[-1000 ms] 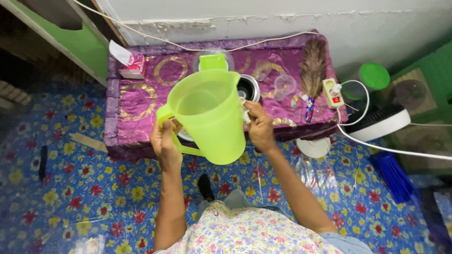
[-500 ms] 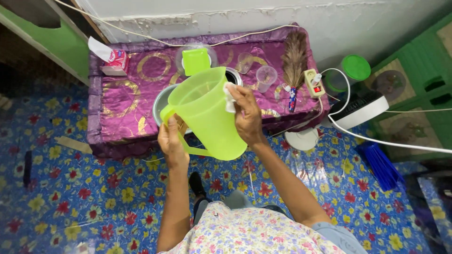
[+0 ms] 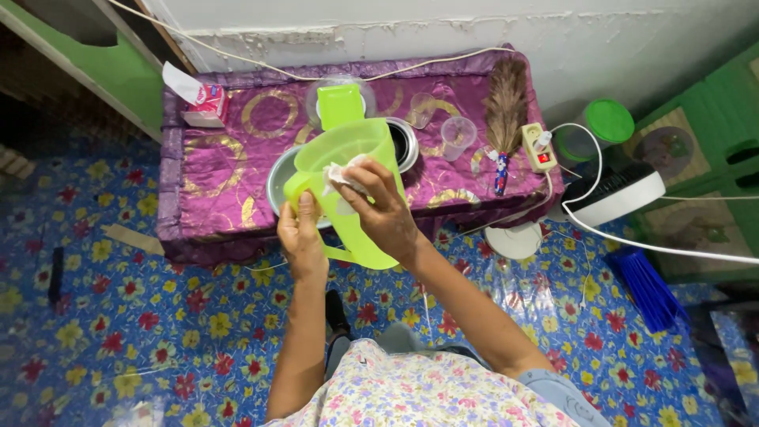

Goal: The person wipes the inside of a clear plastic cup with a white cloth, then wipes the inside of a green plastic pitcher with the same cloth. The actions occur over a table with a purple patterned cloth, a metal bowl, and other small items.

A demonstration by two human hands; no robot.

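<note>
My left hand (image 3: 300, 234) grips the handle of a lime-green plastic jug (image 3: 357, 194), held upright above the near edge of a low table under a purple and gold cloth (image 3: 215, 170). My right hand (image 3: 383, 209) lies across the jug's near rim with a small white tissue (image 3: 338, 175) pinched in its fingers, pressed at the rim's inner side. Behind the jug, a metal bowl (image 3: 281, 178) and a dark round pot (image 3: 405, 144) sit on the cloth, partly hidden.
A green lid on a clear dish (image 3: 340, 103), two clear cups (image 3: 456, 134), a feather duster (image 3: 504, 119), a tissue box (image 3: 207, 104) and a power strip (image 3: 539, 148) lie on the table. A white fan (image 3: 613, 199), green-lidded jar (image 3: 607, 122) and blue broom (image 3: 648, 289) stand right.
My right hand moved the tissue from the jug's outer right side over the rim to the inner near side. The jug dropped slightly lower and closer to me.
</note>
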